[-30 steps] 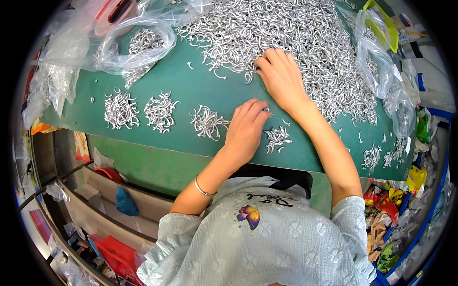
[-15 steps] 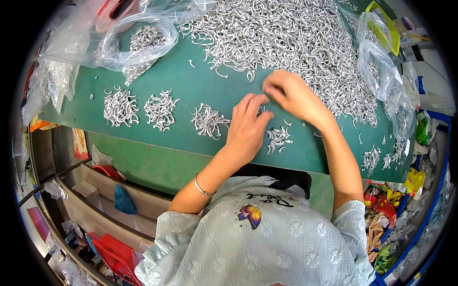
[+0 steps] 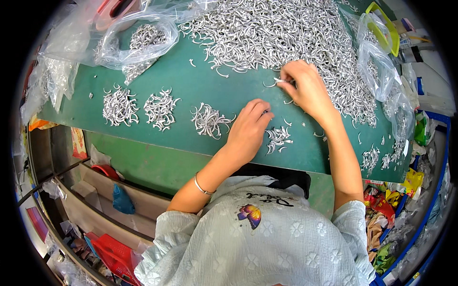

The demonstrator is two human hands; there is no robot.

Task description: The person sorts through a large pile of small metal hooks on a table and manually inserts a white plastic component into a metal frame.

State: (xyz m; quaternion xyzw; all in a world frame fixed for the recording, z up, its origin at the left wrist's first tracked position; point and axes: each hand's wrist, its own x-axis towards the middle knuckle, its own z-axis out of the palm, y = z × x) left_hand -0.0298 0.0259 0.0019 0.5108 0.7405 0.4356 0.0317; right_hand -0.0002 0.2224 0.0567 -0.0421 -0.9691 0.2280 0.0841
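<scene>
A large heap of small curved silver pieces (image 3: 281, 38) covers the far part of the green table (image 3: 167, 57). At its near edge my right hand (image 3: 307, 88) pinches a curved silver piece (image 3: 278, 80) between thumb and fingers. My left hand (image 3: 248, 125) is closer to me, fingers curled together; what they hold is mostly hidden. Left of that hand lies a small pile of curved pieces (image 3: 208, 120), and right of it a smaller one (image 3: 277, 138).
Two more piles, a middle one (image 3: 161, 108) and a left one (image 3: 120, 107), lie farther left. Clear plastic bags (image 3: 138, 50) with silver pieces stand at the back left. A yellow-green basket (image 3: 384, 28) is at the back right. Small heaps (image 3: 371, 158) sit near the right edge.
My right hand has moved right and slightly nearer, away from the left hand, and a silver piece now shows at its fingertips. My left hand's fingers have drawn in slightly.
</scene>
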